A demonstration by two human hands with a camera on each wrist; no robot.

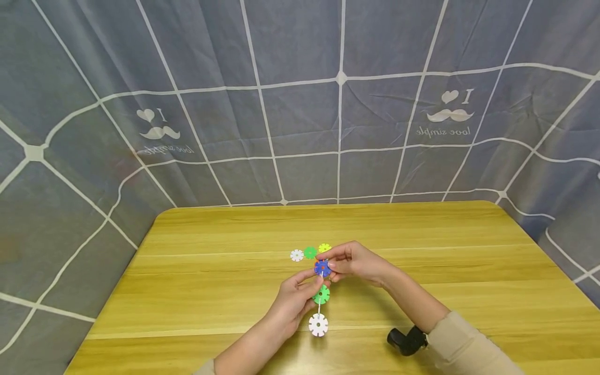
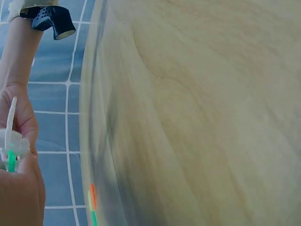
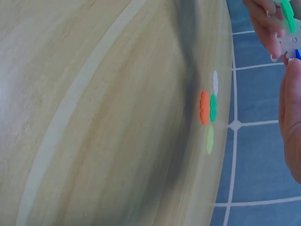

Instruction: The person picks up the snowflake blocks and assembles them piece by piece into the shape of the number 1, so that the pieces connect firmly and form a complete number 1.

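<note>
A chain of interlocking notched plastic discs is held up over the table between both hands. In the head view it runs from a blue disc [image 1: 322, 267] through a green disc [image 1: 321, 295] down to a white disc [image 1: 318, 325], with white discs seen edge-on between them. My left hand [image 1: 294, 299] grips the chain between the blue and green discs, thumb on top. My right hand [image 1: 354, 263] pinches the blue disc at its right edge. In the right wrist view, a white disc [image 3: 291, 39] lies close to the fingers of both hands.
Loose discs lie on the wooden table [image 1: 215, 291] just beyond the hands: white [image 1: 297, 255], green [image 1: 310, 252], yellow [image 1: 325, 248] and orange [image 3: 204, 108]. A black wrist camera [image 1: 405, 341] sits beside the right forearm. A grey gridded curtain [image 1: 300, 125] hangs behind the table.
</note>
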